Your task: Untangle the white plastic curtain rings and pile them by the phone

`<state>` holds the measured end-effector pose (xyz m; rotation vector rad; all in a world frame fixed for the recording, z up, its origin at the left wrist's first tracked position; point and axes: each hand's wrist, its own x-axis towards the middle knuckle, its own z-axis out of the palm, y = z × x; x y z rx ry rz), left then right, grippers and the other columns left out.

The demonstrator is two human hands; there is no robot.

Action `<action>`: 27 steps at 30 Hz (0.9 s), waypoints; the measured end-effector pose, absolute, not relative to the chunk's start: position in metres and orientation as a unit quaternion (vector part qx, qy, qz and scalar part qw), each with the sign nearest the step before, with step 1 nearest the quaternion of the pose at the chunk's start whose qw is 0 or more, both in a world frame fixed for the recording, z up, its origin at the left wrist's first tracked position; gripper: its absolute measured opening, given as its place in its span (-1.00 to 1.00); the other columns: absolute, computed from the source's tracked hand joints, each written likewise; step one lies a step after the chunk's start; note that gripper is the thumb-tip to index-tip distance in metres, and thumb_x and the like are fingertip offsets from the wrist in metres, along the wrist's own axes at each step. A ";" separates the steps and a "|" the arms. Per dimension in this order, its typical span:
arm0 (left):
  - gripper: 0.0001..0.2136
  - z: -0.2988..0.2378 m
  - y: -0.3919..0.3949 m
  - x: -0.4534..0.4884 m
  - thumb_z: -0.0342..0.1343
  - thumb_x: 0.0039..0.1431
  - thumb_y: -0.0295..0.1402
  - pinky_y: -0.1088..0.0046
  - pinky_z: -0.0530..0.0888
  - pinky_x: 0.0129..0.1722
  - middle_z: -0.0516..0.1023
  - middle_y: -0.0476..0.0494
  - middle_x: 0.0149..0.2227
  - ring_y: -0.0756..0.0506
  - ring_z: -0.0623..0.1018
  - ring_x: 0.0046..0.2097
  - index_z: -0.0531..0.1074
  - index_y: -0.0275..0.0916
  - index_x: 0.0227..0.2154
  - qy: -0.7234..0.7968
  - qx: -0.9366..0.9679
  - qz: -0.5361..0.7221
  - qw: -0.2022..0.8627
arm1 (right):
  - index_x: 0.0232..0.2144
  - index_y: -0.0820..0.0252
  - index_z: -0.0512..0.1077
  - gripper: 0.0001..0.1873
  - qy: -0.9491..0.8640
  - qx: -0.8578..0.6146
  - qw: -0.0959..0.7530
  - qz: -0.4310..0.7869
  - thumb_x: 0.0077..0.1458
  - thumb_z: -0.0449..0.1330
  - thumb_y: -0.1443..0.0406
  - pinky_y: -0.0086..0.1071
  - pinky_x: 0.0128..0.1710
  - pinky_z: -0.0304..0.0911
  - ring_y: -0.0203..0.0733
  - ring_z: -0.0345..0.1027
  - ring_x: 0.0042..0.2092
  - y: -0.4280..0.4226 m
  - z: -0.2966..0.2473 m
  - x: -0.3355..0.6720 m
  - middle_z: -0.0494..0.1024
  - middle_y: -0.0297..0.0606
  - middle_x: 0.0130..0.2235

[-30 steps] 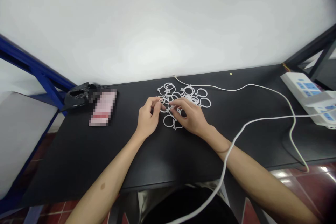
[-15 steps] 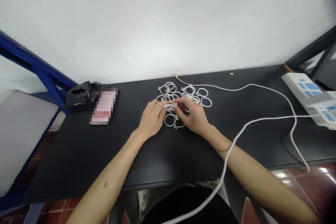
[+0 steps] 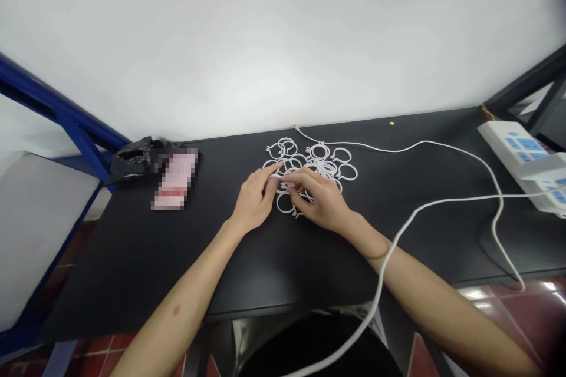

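Observation:
Several thin white plastic rings with small eyelet clips, like curtain rings (image 3: 348, 172), lie in a loose pile on the black table (image 3: 168, 259). My left hand (image 3: 254, 199) is closed at the pile's left side, pinching a white ring (image 3: 275, 177) between thumb and forefinger. From the right, my right hand (image 3: 322, 199) has its curled thumb and forefinger at the same ring, just beside the left fingertips. Most of the held ring is hidden by my fingers. Under and around my right hand, other rings are partly covered.
A white power strip (image 3: 515, 147) stands at the right, and a white cable (image 3: 424, 206) runs from it across my right forearm. A thinner cord (image 3: 389, 150) crosses the table's back. At left are a black plastic bag (image 3: 132, 159) and a blurred pink object (image 3: 177, 179).
My right fingertips have shifted a little left and closer to the left fingertips. The held ring has turned or slid between the fingers. The pile looks unchanged.

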<state>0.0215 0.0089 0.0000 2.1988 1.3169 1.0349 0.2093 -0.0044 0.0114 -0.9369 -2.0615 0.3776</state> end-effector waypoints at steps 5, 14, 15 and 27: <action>-0.50 0.002 0.006 0.023 0.04 0.29 -0.25 0.20 0.47 0.03 0.37 -0.25 0.06 -0.15 0.43 0.06 0.14 -0.15 0.26 0.424 0.811 0.374 0.150 | -0.06 0.12 0.41 -0.79 -0.799 -0.392 0.435 0.133 0.25 0.11 0.34 -0.46 -0.36 0.35 -0.37 0.41 -0.37 -0.002 0.009 0.211 0.53 -0.27 -0.21; -0.64 0.001 0.007 0.023 0.08 0.28 -0.30 0.17 0.46 0.08 0.43 -0.18 0.04 -0.15 0.44 0.07 0.31 -0.13 0.12 0.397 0.827 0.377 0.127 | -0.09 0.17 0.42 -0.82 -0.795 -0.403 0.436 0.128 0.25 0.14 0.31 -0.46 -0.39 0.35 -0.37 0.40 -0.41 -0.001 0.009 0.212 0.51 -0.28 -0.29; -0.64 0.001 0.007 0.023 0.09 0.27 -0.29 0.15 0.46 0.08 0.43 -0.19 0.04 -0.15 0.44 0.07 0.31 -0.13 0.12 0.397 0.827 0.375 0.135 | -0.10 0.16 0.42 -0.82 -0.793 -0.404 0.437 0.130 0.25 0.14 0.31 -0.46 -0.39 0.35 -0.37 0.40 -0.41 0.000 0.009 0.212 0.51 -0.27 -0.27; -0.70 0.002 0.008 0.024 0.11 0.27 -0.27 0.21 0.47 0.04 0.44 -0.15 -0.02 -0.13 0.45 0.03 0.34 -0.16 0.03 0.404 0.816 0.384 0.153 | -0.07 0.12 0.43 -0.79 -0.789 -0.403 0.448 0.121 0.26 0.11 0.36 -0.44 -0.38 0.33 -0.37 0.35 -0.43 0.000 0.011 0.211 0.48 -0.30 -0.29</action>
